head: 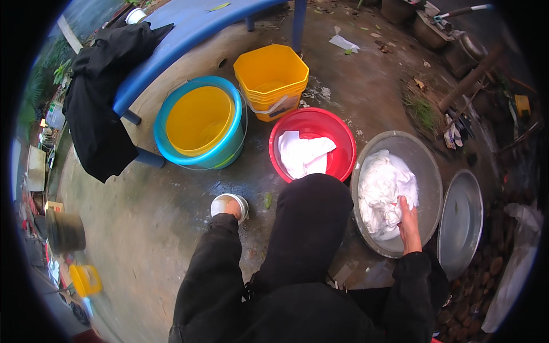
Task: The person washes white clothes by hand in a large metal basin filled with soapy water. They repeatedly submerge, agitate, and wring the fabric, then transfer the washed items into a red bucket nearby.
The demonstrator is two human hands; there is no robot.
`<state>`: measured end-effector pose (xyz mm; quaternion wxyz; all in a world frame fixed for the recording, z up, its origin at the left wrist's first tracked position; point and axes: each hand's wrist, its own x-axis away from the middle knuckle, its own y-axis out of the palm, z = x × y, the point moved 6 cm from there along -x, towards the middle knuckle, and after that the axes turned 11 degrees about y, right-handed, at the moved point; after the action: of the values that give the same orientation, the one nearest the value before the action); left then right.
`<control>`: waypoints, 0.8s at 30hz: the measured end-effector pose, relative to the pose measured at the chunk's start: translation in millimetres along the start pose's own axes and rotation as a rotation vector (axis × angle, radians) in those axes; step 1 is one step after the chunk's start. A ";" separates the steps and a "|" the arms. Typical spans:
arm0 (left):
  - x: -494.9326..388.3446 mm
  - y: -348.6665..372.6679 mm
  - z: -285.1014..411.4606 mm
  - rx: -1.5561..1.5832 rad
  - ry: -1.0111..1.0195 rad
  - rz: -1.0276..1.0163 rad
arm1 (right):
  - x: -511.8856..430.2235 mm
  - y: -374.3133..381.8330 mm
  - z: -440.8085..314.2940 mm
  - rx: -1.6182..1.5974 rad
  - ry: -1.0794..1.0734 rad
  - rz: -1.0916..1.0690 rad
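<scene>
My left hand reaches into a small white tub on the wet ground; its fingers are partly hidden inside. My right hand is at a heap of wet white cloth in a wide grey basin, with a bit of cloth between thumb and fingers. Left of that basin, a red basin holds a folded white cloth. Beyond it stand stacked yellow octagonal buckets. A turquoise bucket has a yellow container inside it.
A blue table with black cloth hanging over its edge stands at the upper left. A shallow metal basin lies at the right. A dark bucket and a yellow container stand at the far left.
</scene>
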<state>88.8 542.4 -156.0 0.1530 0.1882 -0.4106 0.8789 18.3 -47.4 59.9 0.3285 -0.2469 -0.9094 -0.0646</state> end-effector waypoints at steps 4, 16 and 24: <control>-1.9 -11.5 3.3 0.029 0.013 -0.104 | -5.3 0.8 3.0 0.012 -0.001 -0.011; 5.3 29.0 45.8 -0.259 0.145 -0.247 | -5.6 -0.2 14.5 -0.039 0.020 -0.035; 72.7 -24.1 121.2 -0.370 0.577 0.181 | -6.2 -12.6 27.3 -0.091 0.050 -0.017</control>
<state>59.8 471.0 -35.1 0.2159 -0.1357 -0.5180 0.8165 0.8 -53.2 35.4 0.3391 -0.2520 -0.8991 -0.1147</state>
